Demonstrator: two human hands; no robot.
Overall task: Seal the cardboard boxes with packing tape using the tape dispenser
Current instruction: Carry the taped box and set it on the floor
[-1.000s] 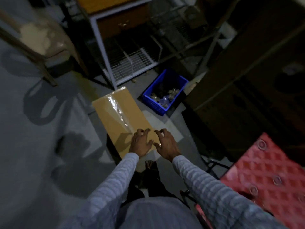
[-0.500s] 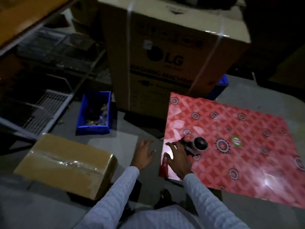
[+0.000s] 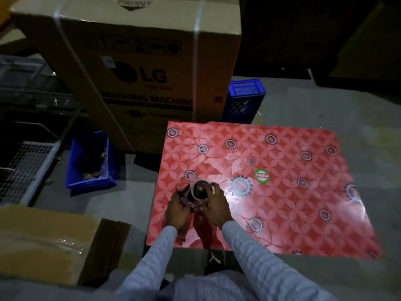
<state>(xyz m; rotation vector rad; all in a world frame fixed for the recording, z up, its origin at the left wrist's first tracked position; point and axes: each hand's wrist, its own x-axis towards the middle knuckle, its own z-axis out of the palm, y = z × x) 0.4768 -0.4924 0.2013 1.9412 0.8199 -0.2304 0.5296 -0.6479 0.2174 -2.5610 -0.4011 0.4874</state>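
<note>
Tape dispenser (image 3: pixel 192 195) sits low in the middle of the frame, on the red patterned desk (image 3: pixel 282 192). Left hand (image 3: pixel 178 212) grips its red handle side and right hand (image 3: pixel 216 206) curls around the roll. This looks like the pick-up step. Next, it must go to the cardboard box (image 3: pixel 50 242) at lower left, whose top already shows shiny tape.

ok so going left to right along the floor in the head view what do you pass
taped cardboard box → blue bin → tape dispenser held in both hands, left, right → green sticker on the red patterned sheet
</note>
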